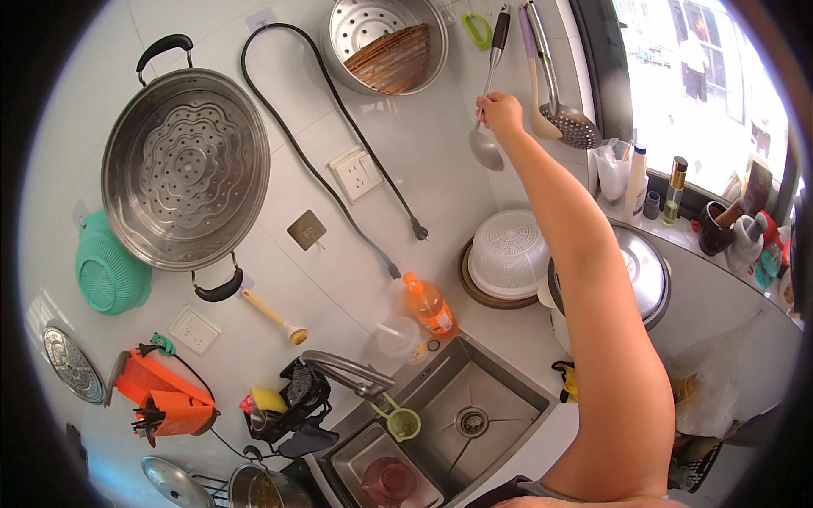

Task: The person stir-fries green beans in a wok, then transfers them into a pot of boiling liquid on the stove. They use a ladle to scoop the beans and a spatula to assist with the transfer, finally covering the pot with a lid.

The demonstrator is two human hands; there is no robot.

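My right hand (500, 114) is closed around the metal shaft of a ladle (488, 151), just above its bowl. The ladle hangs down the tiled wall, its dark handle at the top. Just right of my hand hang a cream ladle (546, 124) with a purple handle and a metal skimmer (571, 126). A green-handled utensil (477, 31) hangs to the upper left. My bare forearm crosses in front of a lidded pot (643, 273) and hides part of it. My left hand is out of view.
A white plastic colander (510, 251) stands below the ladle. An orange soap bottle (432, 308) stands behind the steel sink (508, 387). Bottles and mortars line the windowsill (689, 238). A large steamer pan (185, 168) and a black power cord (286, 120) hang on the wall.
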